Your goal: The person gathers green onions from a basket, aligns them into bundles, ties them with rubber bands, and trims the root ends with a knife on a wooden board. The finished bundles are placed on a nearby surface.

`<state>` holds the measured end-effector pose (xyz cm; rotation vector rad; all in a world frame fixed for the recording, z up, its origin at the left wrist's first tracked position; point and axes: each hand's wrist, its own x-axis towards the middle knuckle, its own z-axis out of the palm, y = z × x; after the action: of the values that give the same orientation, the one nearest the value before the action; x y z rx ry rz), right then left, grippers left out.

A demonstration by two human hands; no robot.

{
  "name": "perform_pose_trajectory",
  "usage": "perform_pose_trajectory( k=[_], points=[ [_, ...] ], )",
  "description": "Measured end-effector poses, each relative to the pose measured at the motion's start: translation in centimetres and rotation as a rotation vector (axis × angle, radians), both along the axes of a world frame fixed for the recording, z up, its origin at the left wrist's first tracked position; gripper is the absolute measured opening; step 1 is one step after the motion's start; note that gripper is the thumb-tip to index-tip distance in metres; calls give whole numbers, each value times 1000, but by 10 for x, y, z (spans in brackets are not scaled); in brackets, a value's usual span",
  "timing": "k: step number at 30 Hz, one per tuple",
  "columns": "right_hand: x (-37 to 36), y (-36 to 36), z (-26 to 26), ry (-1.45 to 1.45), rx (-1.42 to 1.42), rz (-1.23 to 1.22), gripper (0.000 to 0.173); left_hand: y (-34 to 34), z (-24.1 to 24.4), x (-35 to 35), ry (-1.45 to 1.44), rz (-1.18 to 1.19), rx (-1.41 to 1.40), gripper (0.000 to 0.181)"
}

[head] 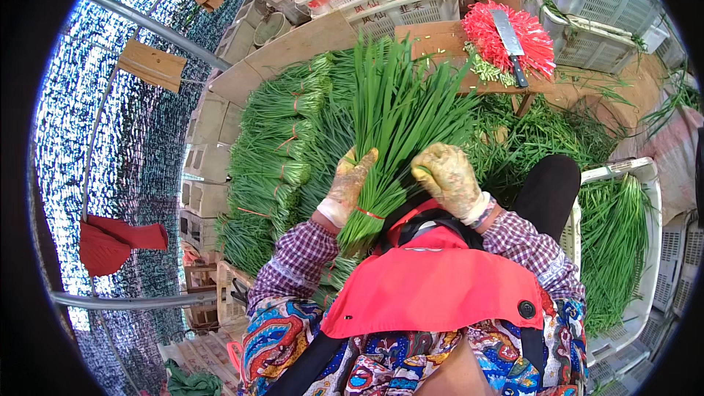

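My left hand (350, 179), in a stained yellow work glove, grips a bunch of garlic chives (393, 115) from its left side, thumb across the front. Its leaves fan out away from me. A red tie (369, 213) circles the bunch near the pale stem ends, which point toward me. To the right of the bunch, my right hand (446, 176), in a similar glove, is curled with its fingers bent in. A sliver of green shows at those fingers, but whether they pinch a leaf is unclear. Tied chive bunches (286, 137) lie in rows to my left.
A cleaver (507, 33) rests on a red plastic-strand bundle (536, 38) atop a wooden bench (440, 38). Loose leaves (528, 132) are heaped below. A white crate (652, 231) of chives stands at my right. Stacked crates (407, 16) are ahead; concrete blocks (206, 162) line the left.
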<state>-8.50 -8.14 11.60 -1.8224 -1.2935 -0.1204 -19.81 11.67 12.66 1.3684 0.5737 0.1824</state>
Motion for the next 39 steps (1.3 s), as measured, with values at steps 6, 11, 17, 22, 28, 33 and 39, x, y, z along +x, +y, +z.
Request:
perform_pose_trajectory(
  k=[6, 11, 17, 22, 28, 33, 39],
  points=[
    [-27, 38, -20, -36, -268, -49, 41, -19, 16, 5, -75, 8, -182, 34],
    [-37, 45, -35, 45, -78, -46, 33, -4, -6, 1, -172, -79, -230, 58],
    [-32, 41, -27, 485, -95, 58, 17, -7, -9, -5, -218, -128, -6, 89],
    [-18, 35, -69, 840, 171, -186, 15, -10, -15, -14, 26, -233, 985, 126],
    [45, -15, -83, 1114, 809, -399, 11, -23, 6, -26, 278, -359, 1196, 142],
    [91, -85, -76, 1100, 1035, -475, 25, -48, 14, -32, 262, -515, 1508, 119],
    [83, -113, -25, 676, 719, -510, 29, -68, -7, -33, 188, -640, 1802, 99]
  ],
)
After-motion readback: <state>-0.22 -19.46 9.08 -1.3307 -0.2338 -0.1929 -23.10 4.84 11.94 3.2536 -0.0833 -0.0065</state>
